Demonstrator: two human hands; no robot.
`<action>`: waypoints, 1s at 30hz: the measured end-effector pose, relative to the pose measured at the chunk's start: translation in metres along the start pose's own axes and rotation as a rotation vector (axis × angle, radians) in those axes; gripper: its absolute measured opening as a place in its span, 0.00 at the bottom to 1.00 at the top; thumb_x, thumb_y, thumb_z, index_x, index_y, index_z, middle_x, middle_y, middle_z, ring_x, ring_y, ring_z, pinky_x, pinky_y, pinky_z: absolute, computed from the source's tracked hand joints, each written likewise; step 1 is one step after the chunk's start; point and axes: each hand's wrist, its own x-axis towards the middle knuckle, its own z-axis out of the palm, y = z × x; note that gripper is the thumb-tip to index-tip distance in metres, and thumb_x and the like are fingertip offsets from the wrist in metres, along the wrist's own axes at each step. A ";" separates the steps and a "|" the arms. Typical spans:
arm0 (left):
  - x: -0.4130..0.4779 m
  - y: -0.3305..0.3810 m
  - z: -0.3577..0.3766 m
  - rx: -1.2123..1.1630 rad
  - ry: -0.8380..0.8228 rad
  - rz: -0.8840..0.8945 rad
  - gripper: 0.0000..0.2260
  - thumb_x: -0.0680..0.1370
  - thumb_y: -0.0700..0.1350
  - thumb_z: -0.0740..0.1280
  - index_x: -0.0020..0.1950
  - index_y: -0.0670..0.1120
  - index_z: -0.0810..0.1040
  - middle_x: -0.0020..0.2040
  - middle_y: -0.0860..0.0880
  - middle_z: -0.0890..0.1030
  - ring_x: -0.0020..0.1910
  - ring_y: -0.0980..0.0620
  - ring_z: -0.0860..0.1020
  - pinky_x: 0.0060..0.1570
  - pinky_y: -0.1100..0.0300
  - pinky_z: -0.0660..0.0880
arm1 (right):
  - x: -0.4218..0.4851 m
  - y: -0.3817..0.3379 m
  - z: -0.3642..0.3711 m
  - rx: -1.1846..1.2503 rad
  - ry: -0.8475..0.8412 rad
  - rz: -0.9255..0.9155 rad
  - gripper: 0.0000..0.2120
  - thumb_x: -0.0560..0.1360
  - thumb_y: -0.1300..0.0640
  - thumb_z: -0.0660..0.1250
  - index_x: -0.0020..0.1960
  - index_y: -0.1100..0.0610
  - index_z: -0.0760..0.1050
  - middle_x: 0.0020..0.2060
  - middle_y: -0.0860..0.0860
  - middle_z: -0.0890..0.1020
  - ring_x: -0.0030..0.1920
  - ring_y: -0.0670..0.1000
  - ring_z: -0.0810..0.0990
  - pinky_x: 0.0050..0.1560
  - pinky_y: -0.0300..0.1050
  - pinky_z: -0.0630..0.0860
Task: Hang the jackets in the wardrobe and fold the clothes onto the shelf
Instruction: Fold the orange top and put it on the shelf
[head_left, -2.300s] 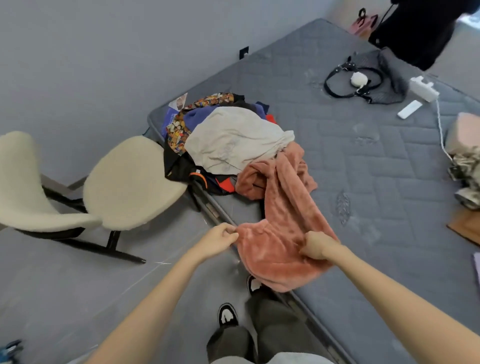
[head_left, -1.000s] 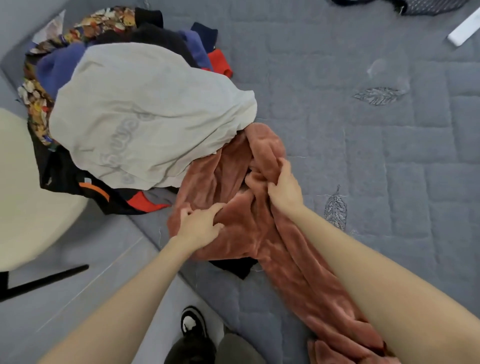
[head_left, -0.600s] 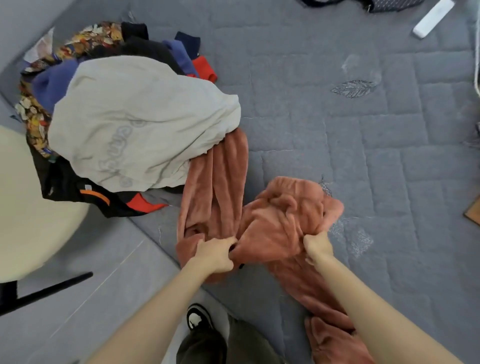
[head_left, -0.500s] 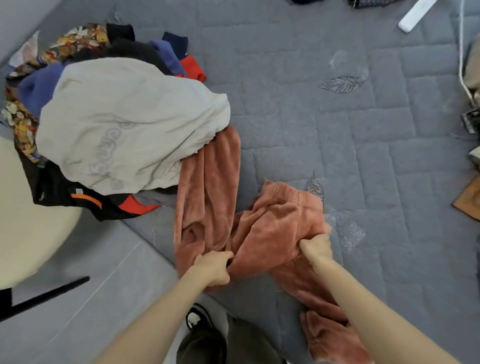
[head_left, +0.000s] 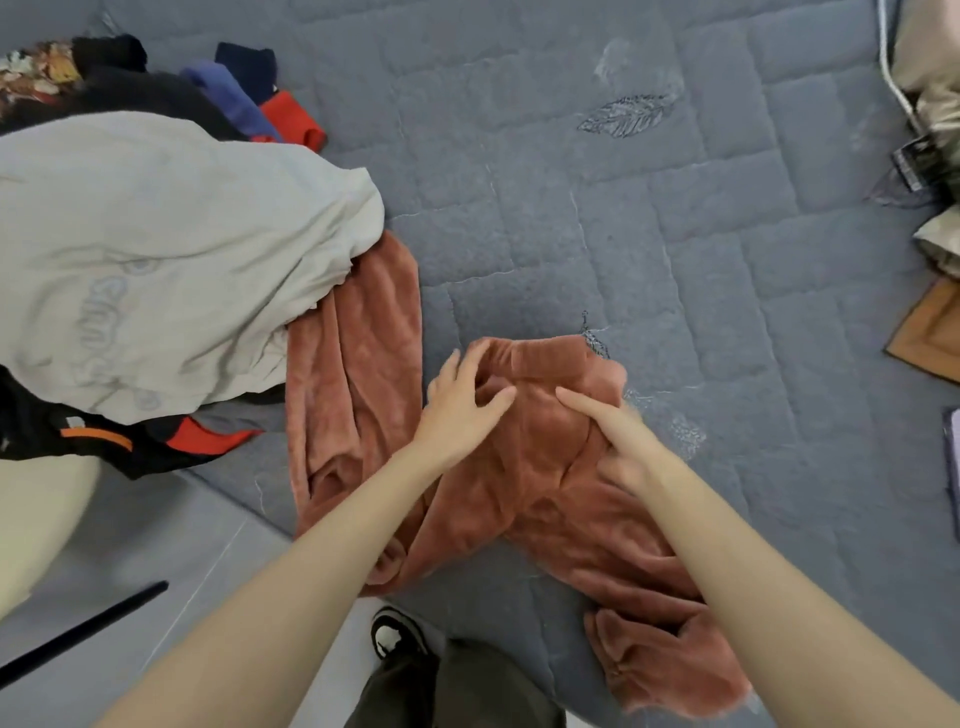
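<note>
Having let go of the bunched fabric, the left hand and right hand now press flat, fingers spread, on the rust-pink fleece trousers at the mattress's near edge, right of the clothes pile, so smoothing for folding seems under way.

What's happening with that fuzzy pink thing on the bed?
A person is laying out a fuzzy pink garment on the grey mattress. The left hand and right hand both rest on it with open fingers. One part of it runs under the beige top. It isn't folded yet.
</note>
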 end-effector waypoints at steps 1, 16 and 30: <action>0.005 0.009 0.002 -0.023 -0.040 0.035 0.28 0.77 0.59 0.63 0.76 0.60 0.57 0.78 0.49 0.57 0.77 0.48 0.53 0.74 0.46 0.53 | -0.006 0.000 -0.002 -0.022 -0.068 -0.052 0.24 0.63 0.62 0.79 0.58 0.59 0.79 0.50 0.60 0.84 0.49 0.58 0.84 0.44 0.53 0.82; -0.057 -0.007 -0.043 -0.036 0.057 0.139 0.17 0.68 0.61 0.73 0.46 0.50 0.77 0.61 0.55 0.72 0.60 0.58 0.70 0.56 0.65 0.67 | -0.074 0.001 0.029 -0.193 -0.047 -0.263 0.12 0.70 0.64 0.58 0.32 0.54 0.75 0.32 0.52 0.79 0.36 0.50 0.78 0.36 0.41 0.74; -0.251 -0.119 -0.112 0.584 0.234 0.280 0.14 0.71 0.55 0.70 0.53 0.51 0.75 0.47 0.52 0.81 0.48 0.47 0.78 0.46 0.57 0.66 | -0.203 0.086 0.116 -0.550 -0.178 -0.367 0.08 0.64 0.60 0.61 0.26 0.54 0.69 0.25 0.53 0.71 0.25 0.53 0.74 0.29 0.40 0.65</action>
